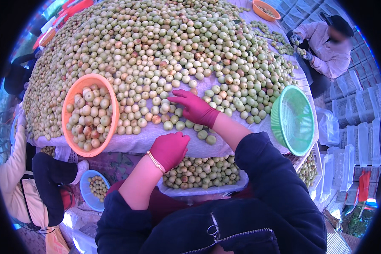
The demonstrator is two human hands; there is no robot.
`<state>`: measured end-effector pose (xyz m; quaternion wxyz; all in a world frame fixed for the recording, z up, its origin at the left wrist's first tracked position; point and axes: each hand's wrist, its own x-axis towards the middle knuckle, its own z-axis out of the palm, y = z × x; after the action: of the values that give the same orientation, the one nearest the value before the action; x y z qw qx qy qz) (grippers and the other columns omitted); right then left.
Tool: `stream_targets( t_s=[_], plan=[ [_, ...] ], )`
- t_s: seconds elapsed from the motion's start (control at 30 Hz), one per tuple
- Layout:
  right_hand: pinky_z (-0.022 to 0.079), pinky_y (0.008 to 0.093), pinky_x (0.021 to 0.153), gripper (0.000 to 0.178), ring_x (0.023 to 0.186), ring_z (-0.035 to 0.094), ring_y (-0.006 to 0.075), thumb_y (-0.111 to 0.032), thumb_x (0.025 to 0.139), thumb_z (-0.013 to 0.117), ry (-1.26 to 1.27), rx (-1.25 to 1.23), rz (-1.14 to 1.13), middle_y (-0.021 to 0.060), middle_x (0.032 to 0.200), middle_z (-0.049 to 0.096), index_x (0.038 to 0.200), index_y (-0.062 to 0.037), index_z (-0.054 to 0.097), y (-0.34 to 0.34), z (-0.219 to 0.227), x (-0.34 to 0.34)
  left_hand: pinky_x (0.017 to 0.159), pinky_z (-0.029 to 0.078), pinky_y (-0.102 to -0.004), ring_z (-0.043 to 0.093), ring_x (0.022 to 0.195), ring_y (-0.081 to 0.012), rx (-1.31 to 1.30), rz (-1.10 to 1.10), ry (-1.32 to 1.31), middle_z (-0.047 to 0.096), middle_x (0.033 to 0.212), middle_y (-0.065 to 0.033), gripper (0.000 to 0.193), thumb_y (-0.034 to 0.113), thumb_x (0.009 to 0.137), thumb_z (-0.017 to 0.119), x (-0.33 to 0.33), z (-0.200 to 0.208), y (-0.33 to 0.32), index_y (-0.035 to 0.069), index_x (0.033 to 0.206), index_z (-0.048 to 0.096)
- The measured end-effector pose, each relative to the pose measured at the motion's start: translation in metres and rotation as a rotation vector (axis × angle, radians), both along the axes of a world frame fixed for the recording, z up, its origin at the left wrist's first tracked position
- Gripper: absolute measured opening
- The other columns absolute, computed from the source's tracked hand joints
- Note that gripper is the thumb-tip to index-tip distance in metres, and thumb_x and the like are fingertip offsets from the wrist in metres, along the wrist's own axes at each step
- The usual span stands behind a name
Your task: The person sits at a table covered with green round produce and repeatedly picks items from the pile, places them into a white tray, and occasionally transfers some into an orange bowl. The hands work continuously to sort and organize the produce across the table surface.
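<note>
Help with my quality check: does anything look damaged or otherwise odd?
Only colour stands out: a few fruits in the orange basket look red-brown, unlike the paler ones around them. I can't tell whether that's bruising or ripeness.

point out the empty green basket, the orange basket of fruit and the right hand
Green basket (pixel 295 120), head view: on its bare inside
Orange basket (pixel 115 111), head view: on its right-hand rim
Right hand (pixel 197 109), head view: on the back of its red glove
</note>
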<state>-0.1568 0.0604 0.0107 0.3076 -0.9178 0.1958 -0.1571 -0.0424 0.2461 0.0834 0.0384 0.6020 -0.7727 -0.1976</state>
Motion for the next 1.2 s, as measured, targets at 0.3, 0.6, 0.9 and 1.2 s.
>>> stream_targets(
  t_s=[0.3,0.6,0.9,1.2],
  plan=[
    [0.05,0.0306,0.093,0.048,0.114,0.061,0.0187,0.01,0.079,0.056,-0.147,0.111,-0.411,0.0102,0.13,0.061,0.122,-0.0087,0.066,-0.072,0.003,-0.125,0.068,0.055,-0.0438,0.067,0.084,-0.0292,-0.015,-0.008,0.009,0.063,0.098,-0.0098,0.024,0.024,0.088,0.064,0.004,-0.005,0.004,0.012,0.109,0.06],
    [0.05,0.0353,0.097,0.045,0.118,0.06,0.0256,0.008,0.082,0.058,-0.099,0.052,-0.053,0.0109,0.128,0.06,0.123,-0.0097,0.064,0.021,0.034,-0.078,0.068,0.055,-0.043,0.067,0.083,-0.0295,-0.051,0.005,0.012,0.063,0.097,-0.0089,0.018,0.023,0.088,0.064,0.004,-0.004,0.005,0.012,0.101,0.06],
    [0.052,0.0371,0.094,0.033,0.113,0.062,0.0312,0.005,0.082,0.06,-0.081,0.1,0.025,0.0125,0.123,0.063,0.111,-0.009,0.068,0.039,0.04,-0.079,0.069,0.055,-0.0435,0.067,0.085,-0.0304,0.001,0.007,-0.024,0.064,0.096,-0.0105,0.014,0.021,0.088,0.064,0.01,-0.004,0.006,0.011,0.097,0.062],
    [0.054,0.0414,0.08,0.027,0.097,0.067,0.0313,-0.013,0.083,0.071,0.538,-0.183,-0.11,0.0131,0.105,0.069,0.11,-0.0119,0.069,-0.023,0.022,-0.051,0.09,0.052,-0.0432,0.057,0.115,-0.034,-0.212,0.031,-0.029,0.056,0.127,-0.0171,0.034,0.012,0.082,0.065,0.011,-0.007,-0.006,0.005,0.115,0.059]
  ],
)
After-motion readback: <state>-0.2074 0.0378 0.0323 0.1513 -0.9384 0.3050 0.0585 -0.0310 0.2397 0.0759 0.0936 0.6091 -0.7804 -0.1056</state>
